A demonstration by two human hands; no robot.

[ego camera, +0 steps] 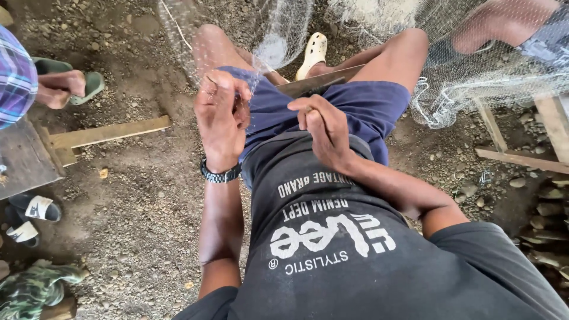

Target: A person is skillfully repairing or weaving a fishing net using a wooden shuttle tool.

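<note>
On the dirt ground [136, 195] under you, you're seated with the fishing net [474, 65] draped across from upper right toward your left knee; a thin strand of it runs down to your left hand [220, 115]. That left hand is curled shut, fingertips pinching the mesh near the knee. Your right hand [323, 127] is also closed, pinching the near end of a flat dark netting needle [311, 86] that lies across your blue shorts [367, 106] and points toward the net. Risk as I judge it: the mesh is nearly transparent against the gravel, so you could thread the wrong cell or snag a loop on the wristwatch [220, 173]; the needle tip sits close to your thigh, so a slip under tension could jab you. Loose net bunched at the wooden frame [521, 157] on the right could catch on the plank ends if pulled. Count: one net, one needle, two hands of yours, one watch, one pale clog [313, 53] on your foot, one plank [109, 131] at left, one pair of sandals [29, 216] lower left. Another person's foot in a green sandal [65, 86] at upper left, well apart.
</note>
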